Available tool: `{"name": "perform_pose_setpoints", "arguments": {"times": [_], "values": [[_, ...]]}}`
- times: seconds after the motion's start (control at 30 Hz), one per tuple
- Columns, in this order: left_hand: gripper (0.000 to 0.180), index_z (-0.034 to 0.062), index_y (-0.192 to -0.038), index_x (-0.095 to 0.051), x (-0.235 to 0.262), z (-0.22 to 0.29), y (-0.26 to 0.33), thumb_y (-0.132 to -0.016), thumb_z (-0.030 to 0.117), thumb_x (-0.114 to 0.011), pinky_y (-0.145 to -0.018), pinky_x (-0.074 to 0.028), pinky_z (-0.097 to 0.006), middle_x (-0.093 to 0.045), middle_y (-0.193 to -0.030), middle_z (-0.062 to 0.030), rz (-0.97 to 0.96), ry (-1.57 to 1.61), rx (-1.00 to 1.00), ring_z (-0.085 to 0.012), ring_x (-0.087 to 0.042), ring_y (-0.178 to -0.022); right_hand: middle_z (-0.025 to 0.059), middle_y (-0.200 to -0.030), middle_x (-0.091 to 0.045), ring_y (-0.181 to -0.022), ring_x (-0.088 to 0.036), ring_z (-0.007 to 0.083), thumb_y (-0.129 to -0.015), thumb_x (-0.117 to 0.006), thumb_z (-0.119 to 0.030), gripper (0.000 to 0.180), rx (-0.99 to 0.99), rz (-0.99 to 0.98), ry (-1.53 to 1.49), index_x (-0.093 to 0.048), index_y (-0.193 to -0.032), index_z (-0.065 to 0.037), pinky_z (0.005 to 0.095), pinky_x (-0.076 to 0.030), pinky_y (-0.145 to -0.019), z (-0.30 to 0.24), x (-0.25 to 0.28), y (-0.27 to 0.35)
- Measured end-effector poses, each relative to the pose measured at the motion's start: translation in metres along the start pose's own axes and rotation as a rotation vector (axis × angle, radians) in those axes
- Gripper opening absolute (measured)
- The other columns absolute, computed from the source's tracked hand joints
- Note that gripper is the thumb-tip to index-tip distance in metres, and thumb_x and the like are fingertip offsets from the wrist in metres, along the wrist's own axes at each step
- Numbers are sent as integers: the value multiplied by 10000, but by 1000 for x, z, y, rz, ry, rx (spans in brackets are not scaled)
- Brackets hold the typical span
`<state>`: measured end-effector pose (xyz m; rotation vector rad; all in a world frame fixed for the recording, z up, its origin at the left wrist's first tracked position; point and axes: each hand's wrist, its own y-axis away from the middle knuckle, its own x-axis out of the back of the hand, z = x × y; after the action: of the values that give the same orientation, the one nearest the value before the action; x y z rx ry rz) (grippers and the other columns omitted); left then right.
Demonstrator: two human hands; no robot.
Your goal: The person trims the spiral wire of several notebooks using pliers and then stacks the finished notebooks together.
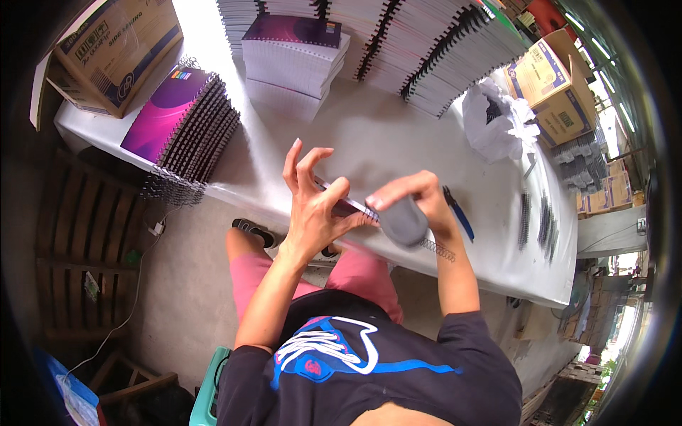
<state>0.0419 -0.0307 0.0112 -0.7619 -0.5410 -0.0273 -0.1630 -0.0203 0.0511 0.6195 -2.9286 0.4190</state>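
Observation:
At the table's near edge, my left hand (311, 209) is closed on a thin notebook (347, 207) tilted almost edge-on. Its thumb and forefinger pinch the notebook while the other fingers are raised. My right hand (420, 190) meets the notebook's right end, gripping a dark grey rounded piece (405, 222) that is blurred; its kind is unclear. From beneath that piece a black spiral binding coil (439, 250) sticks out toward my right wrist. Whether the coil is threaded into the notebook cannot be made out. Pliers with blue handles (460, 216) lie just right of my right hand.
A stack of spiral-bound purple notebooks (167, 117) stands at the left table edge, its coils overhanging. Unbound notebooks (291, 67) and long bound rows (440, 60) fill the back. Loose coils (547, 226), a white plastic bag (490, 124) and cardboard boxes (554, 89) are at right.

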Motion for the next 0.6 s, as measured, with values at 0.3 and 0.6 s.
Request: {"name": "perform_pose_setpoints", "arguments": {"times": [0.3,0.6], "values": [[596,93,-773,-571,-10,-15,4,-432,465,-886,-787,-415,-403,-315,-1259,-159,11,256,200,-267,-409,-983,149,-848,-709,-798,-692,225,-658,-580,117,242,-153,269,465,-720,-824,12,312,-545,-749,14,-6,-2],[605,98,-818,-549,-13,-23,1,-422,369,-916,-662,-418,-324,-302,-1193,-118,50,398,190,-184,-440,-789,107,-830,-716,-763,-680,160,-647,-544,129,325,108,199,-52,-734,-862,-24,264,-526,-706,11,-9,-6]]}}
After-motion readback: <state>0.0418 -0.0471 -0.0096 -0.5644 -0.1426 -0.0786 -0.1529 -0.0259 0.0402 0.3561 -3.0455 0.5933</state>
